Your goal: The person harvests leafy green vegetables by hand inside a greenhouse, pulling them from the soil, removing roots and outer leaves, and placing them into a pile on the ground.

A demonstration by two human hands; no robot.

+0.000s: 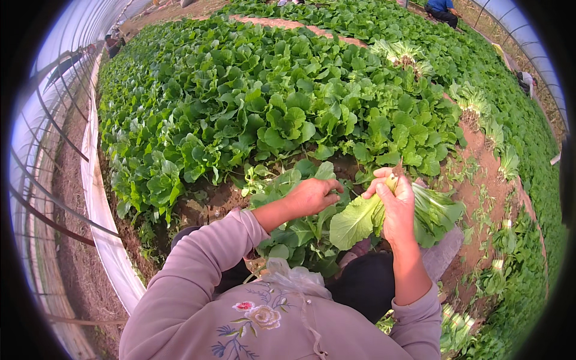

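My right hand [396, 204] grips a leafy green plant [355, 222] near its root end. Thin brown roots stick up above the fingers, and the broad leaves hang down to the left. My left hand [315, 195] is to the left of that plant, fingers curled and thumb close to the index finger; whether anything small is pinched there is too unclear to see. Below the left hand, cut or pulled greens [288, 234] lie heaped between my knees. Just past my right wrist, a bunch of greens [434, 211] with pale stems rests by a grey flat surface [443, 256].
Dense rooted greens [270, 99] fill the bed ahead. Piles of pulled plants [470, 103] lie along the bare soil [477, 180] at right, with tied bundles [456, 321] nearer. White sheeting [96, 189] and metal hoops run along the left. A person [443, 11] crouches far off.
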